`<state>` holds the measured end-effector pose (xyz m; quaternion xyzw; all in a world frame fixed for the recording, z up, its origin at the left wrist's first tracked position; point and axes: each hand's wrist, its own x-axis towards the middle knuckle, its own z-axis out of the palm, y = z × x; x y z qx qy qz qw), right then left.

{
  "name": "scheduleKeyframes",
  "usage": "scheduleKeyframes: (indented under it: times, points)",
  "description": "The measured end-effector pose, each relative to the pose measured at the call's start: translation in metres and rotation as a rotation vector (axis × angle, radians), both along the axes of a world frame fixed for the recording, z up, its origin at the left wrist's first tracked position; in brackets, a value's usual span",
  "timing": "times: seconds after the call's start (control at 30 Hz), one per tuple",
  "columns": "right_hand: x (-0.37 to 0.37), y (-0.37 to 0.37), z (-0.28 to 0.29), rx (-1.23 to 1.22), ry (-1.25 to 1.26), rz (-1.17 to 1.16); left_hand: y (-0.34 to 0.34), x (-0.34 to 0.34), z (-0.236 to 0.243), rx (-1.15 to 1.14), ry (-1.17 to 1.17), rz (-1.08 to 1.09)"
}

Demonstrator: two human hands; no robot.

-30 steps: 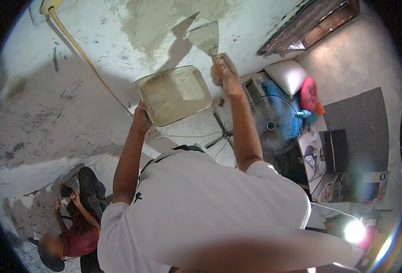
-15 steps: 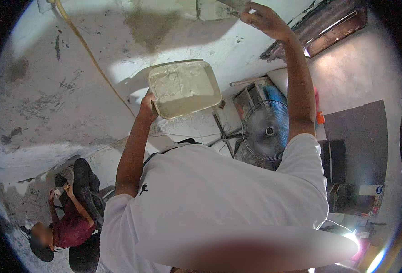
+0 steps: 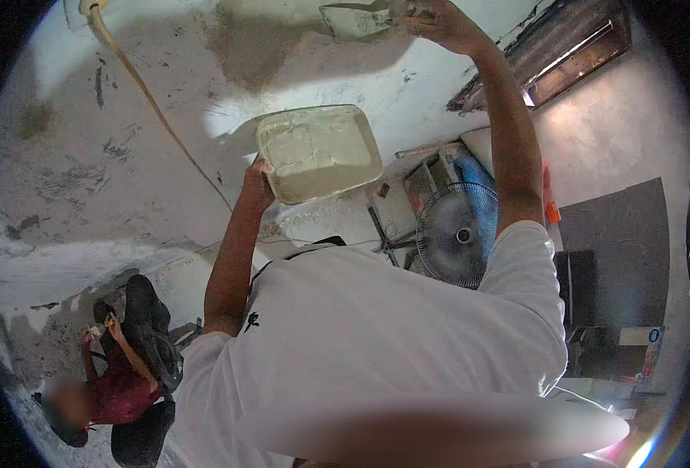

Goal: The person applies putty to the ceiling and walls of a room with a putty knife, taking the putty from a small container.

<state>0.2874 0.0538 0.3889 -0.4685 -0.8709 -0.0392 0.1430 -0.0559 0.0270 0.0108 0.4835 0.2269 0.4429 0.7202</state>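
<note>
My left hand [image 3: 259, 186] grips the left edge of a pale rectangular tub [image 3: 331, 192]. Smeared, creamy putty [image 3: 313, 144] covers its inside, and the tub is tilted so that its open top shows. Up at the top of the view, my right hand [image 3: 443, 27] is closed round a wide putty knife, whose flat blade [image 3: 356, 20] lies at the wall [image 3: 181, 47]. The handle is mostly hidden by my fingers. A damp-looking darker patch [image 3: 255, 51] marks the wall to the left of the blade.
A hose or cable [image 3: 146, 92] hangs down the wall at left. Below my right arm stands a round fan [image 3: 458, 234] with a legged base. A window frame [image 3: 579, 54] is at upper right. At lower left sits another person [image 3: 130, 390] in dark red.
My right hand and the putty knife have shifted slightly left along the wall. The tub in my left hand has barely moved.
</note>
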Motion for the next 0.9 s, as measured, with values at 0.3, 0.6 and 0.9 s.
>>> scheduleKeyframes:
  times: [0.3, 0.6, 0.9]
  points:
    - [0.017, -0.016, 0.017, -0.063, 0.232, -0.047, -0.005, 0.005, 0.012, -0.270, -0.323, -0.102]
    - [-0.011, -0.047, -0.069, -0.182, 0.985, -0.010, -0.019, 0.001, 0.035, -0.426, -0.153, 0.050]
    - [-0.109, -0.047, -0.083, 0.214, 1.286, 0.216, -0.033, -0.020, 0.051, -0.483, -0.130, -0.011]
